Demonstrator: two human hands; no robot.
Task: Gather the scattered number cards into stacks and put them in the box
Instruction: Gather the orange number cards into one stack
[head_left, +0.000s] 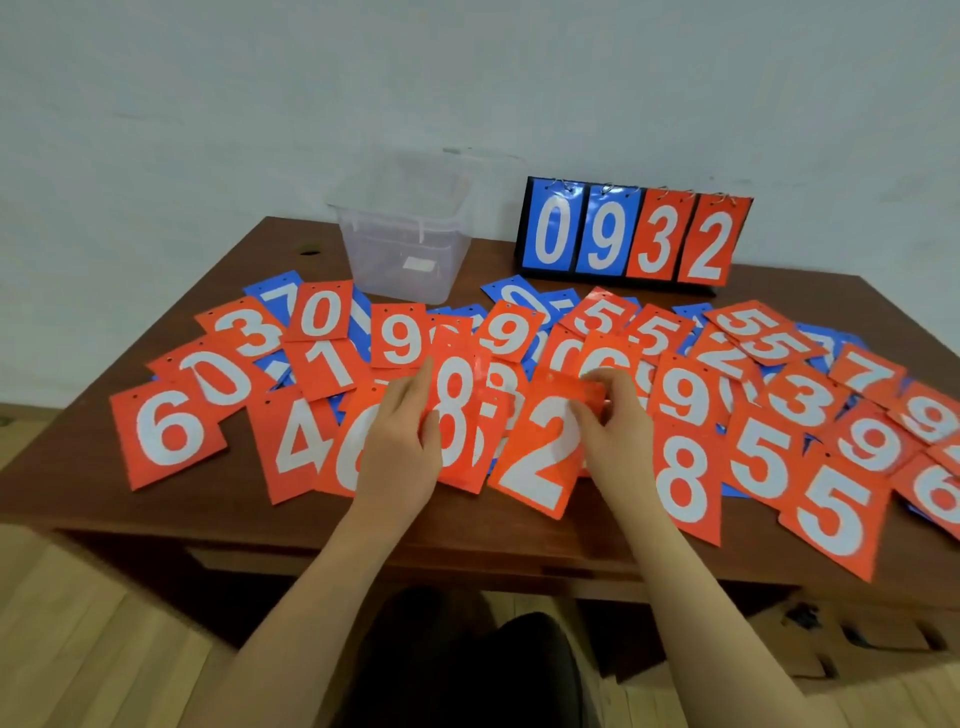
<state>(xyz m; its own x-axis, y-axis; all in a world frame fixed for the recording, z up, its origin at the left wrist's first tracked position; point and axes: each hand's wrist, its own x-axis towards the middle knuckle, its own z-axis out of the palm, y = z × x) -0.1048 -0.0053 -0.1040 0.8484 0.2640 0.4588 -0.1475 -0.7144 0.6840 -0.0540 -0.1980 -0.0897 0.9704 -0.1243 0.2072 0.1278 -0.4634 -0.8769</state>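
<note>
I note my left hand (402, 441) pinching a small stack topped by the orange plastic "8" card (457, 410), thumb pressed on its face. My right hand (613, 415) pinches the orange "2" card's (540, 447) top edge. The clear plastic box (402, 234) stands behind the scattered cards. Recommendation: square edges before adding cards.

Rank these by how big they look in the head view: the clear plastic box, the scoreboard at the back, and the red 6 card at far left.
1. scoreboard, widest.
2. clear plastic box, somewhat smaller.
3. red 6 card, smallest, though it lies nearer the camera, so its true size against the box is unsure.
</note>
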